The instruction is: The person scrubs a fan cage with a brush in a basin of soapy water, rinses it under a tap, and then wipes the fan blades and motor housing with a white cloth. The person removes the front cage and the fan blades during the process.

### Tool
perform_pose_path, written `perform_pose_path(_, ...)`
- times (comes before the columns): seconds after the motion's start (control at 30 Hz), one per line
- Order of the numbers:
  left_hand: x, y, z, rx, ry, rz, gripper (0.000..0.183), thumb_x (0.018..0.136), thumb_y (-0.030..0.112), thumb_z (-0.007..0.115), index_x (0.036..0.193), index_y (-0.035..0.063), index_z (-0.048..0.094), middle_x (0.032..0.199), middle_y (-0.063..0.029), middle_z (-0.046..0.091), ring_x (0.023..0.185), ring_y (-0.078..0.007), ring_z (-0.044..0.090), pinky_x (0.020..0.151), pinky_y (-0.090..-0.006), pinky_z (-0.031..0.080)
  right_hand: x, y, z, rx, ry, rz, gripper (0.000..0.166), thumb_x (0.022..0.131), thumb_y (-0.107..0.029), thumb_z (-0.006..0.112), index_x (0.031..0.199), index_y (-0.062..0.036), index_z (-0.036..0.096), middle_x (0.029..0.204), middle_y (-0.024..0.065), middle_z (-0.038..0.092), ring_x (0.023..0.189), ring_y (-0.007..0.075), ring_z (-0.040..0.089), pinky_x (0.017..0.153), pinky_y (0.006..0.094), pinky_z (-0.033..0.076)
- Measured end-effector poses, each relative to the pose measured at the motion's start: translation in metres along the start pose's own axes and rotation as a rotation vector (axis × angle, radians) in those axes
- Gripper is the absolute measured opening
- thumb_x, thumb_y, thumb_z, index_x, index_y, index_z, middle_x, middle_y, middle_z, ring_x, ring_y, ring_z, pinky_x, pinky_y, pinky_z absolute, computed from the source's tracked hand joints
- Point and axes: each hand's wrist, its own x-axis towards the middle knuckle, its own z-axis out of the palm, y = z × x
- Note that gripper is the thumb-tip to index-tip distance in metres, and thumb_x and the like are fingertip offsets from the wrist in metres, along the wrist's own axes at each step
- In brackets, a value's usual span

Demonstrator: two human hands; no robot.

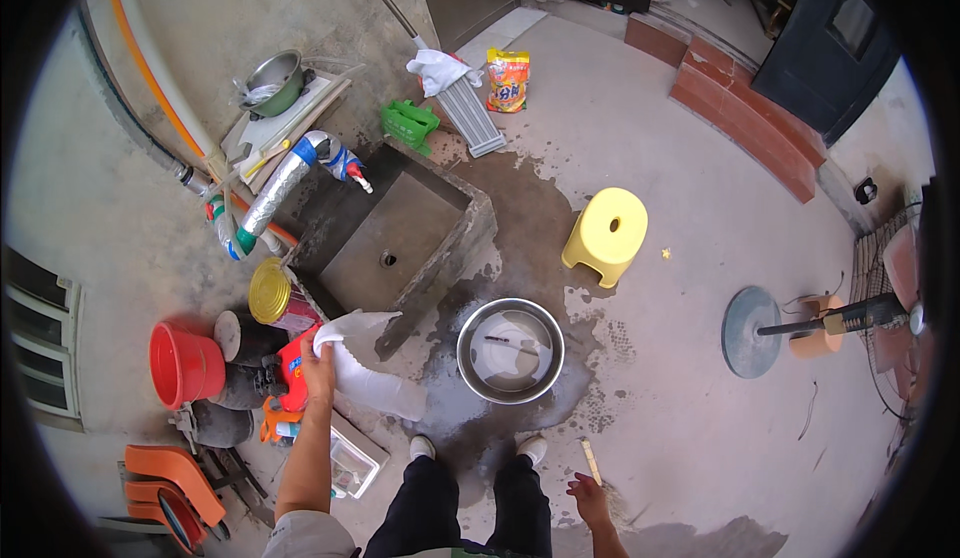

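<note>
My left hand grips a white cloth at its upper end, and the rest of it hangs down to the right. Just behind that hand is a red packet bearing writing, partly covered by my fingers. My right hand holds nothing, its fingers loosely apart, low over the floor beside a small straw broom. Ahead of my feet stands a round stainless steel basin with some water and a small dark object in it. Beyond the cloth is a concrete sink with a drain hole.
A wrapped pipe with a tap reaches over the sink. A yellow plastic stool stands right of it. At the left are a red bucket and several containers. A fan base stands at the right. The floor around the basin is wet.
</note>
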Motion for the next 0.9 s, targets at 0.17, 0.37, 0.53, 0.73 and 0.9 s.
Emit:
perform_pose_path(0.17,0.056,0.017,-0.071,0.142,0.295,0.371,0.030,0.082,0.016,0.042,0.106,-0.0022,0.047,0.097,-0.0162,0.054,0.087,-0.0241,0.051,0.077,-0.0314,0.039,0.000,-0.021,-0.025,-0.260,-0.020,0.163,0.035,0.080,-0.032,0.051,0.106,-0.0087,0.052,0.087,0.0115,0.061,0.078,0.0210,0.059,0.070,0.0305,0.046)
perform_pose_path(0.37,0.090,-0.052,-0.043,0.551,0.213,-0.034,0.039,0.079,0.025,0.053,0.111,0.0038,0.048,0.115,-0.0154,0.047,0.108,-0.0295,0.041,0.090,-0.0394,0.033,-0.028,-0.024,-0.023,-0.343,0.169,0.167,0.039,0.080,-0.040,0.044,0.105,-0.0110,0.054,0.095,0.0132,0.059,0.089,0.0305,0.054,0.079,0.0357,0.042)
perform_pose_path(0.53,0.080,-0.124,0.044,0.545,-0.119,0.028,0.038,0.078,0.021,0.052,0.110,0.0018,0.048,0.111,-0.0163,0.049,0.104,-0.0299,0.044,0.087,-0.0383,0.034,-0.048,0.006,0.024,-0.460,0.107,0.262,0.045,0.080,-0.044,0.041,0.106,-0.0097,0.054,0.100,0.0144,0.057,0.095,0.0306,0.052,0.083,0.0362,0.039)
perform_pose_path(0.73,0.064,-0.183,0.065,0.533,-0.293,-0.021,0.036,0.078,0.018,0.050,0.109,-0.0006,0.048,0.107,-0.0175,0.051,0.099,-0.0304,0.047,0.085,-0.0369,0.036,-0.065,0.018,0.058,-0.586,-0.012,0.301,0.044,0.078,-0.044,0.042,0.106,-0.0121,0.054,0.099,0.0137,0.057,0.093,0.0299,0.053,0.081,0.0370,0.041)
perform_pose_path(0.9,0.043,-0.205,0.037,0.517,-0.312,-0.064,0.035,0.078,0.014,0.049,0.108,-0.0027,0.047,0.104,-0.0185,0.053,0.094,-0.0308,0.050,0.083,-0.0358,0.038,-0.068,-0.012,0.051,-0.595,-0.001,0.251,0.040,0.079,-0.042,0.042,0.103,-0.0125,0.055,0.097,0.0142,0.058,0.091,0.0311,0.054,0.079,0.0389,0.042)
